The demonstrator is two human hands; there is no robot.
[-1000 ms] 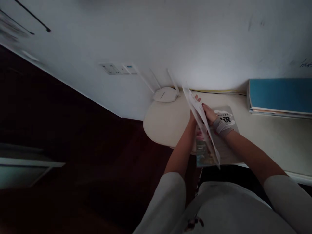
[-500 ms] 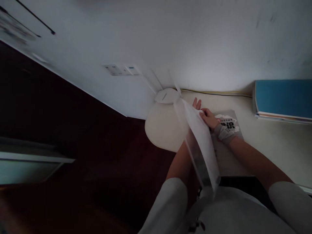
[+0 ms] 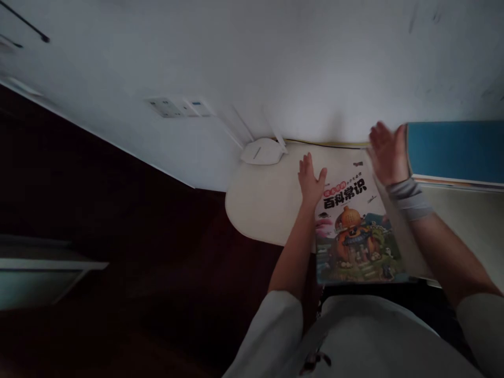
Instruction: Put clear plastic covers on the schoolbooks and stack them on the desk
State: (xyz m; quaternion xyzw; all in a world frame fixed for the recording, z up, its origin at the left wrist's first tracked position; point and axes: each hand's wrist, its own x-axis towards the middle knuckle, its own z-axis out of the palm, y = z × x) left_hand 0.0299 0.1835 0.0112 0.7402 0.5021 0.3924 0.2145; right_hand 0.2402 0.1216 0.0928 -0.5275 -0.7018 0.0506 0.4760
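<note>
A closed book (image 3: pixel 356 226) with a colourful cover, a pumpkin-shaped house and dark Chinese lettering lies face up on the pale desk (image 3: pixel 255 205), close to my body. At its upper left edge is my left hand (image 3: pixel 311 181), open with the thumb apart from the fingers. My right hand (image 3: pixel 388 152) is open too, raised by the book's upper right corner and slightly blurred. Neither hand holds anything. A grey band (image 3: pixel 411 198) wraps my right wrist.
A white router (image 3: pixel 263 151) with upright antennas stands at the desk's left end by the wall. A stack with a blue top (image 3: pixel 457 149) sits at the right. A thin cable (image 3: pixel 323 144) runs along the wall, below a socket panel (image 3: pixel 165 107).
The lifted white sheet or cover has come down, and the book now lies closed with its front showing. My hands have let go and spread apart, the right one moving rightward.
</note>
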